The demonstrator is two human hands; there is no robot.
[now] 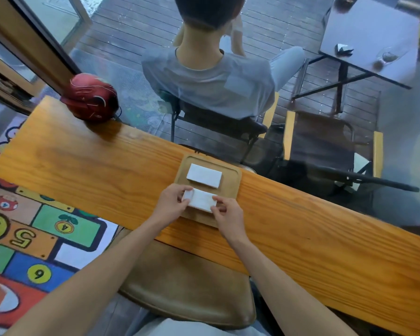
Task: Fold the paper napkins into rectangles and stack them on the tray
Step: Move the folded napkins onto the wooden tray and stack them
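Currently both hands pinch one folded napkin (pixel 200 201) by its short ends, left hand (pixel 170 202) and right hand (pixel 226 214) closed on it, over the tray (pixel 235 177), long axis parallel to the stack (pixel 204 175) just beyond.

Tray on the desk, two folded napkins over it

The tray (pixel 230 187) sits on the desk (pixel 107 170), in front of the person. One folded napkin (pixel 204 175) lies in the tray's far part. A second napkin (pixel 200 200) is nearer, over the tray's near part, left hand (pixel 170 202) at its left end, right hand (pixel 226 213) at its right. A helmet (pixel 90 97) sits at the desk's far left corner.
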